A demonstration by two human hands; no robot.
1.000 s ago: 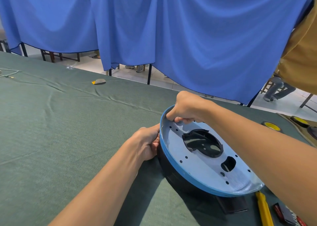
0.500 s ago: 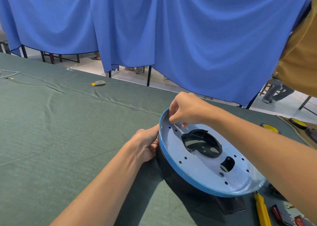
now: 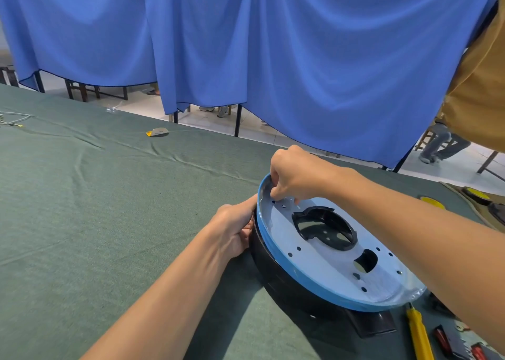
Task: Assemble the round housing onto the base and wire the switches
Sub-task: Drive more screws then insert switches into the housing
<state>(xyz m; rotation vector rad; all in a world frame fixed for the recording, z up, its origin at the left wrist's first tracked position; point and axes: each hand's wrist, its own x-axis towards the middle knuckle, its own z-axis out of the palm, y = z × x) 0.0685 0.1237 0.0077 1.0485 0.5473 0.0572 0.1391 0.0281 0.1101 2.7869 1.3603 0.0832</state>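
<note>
Judging from the head view, barely begun: gripped the round housing [image 3: 276, 272], tilted on the tabletop [image 3: 95, 209], at its left rim with the left hand [image 3: 232, 234]; pinched its blue film [image 3: 322, 267] with the right hand [image 3: 295, 176]; no switches seen.

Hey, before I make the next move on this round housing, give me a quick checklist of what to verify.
1. Housing steadied: ok, the left hand grips the round housing at its black side.
2. Film edge started: ok, the right hand pinches a small lifted flap of the blue film near the far rim.
3. Film cleared: not ok, it covers almost the whole top plate.
4. Tool handy: ok, the yellow-handled tool lies on the cloth by the housing's near edge.
5. Switches ready: cannot tell, none show.
</note>
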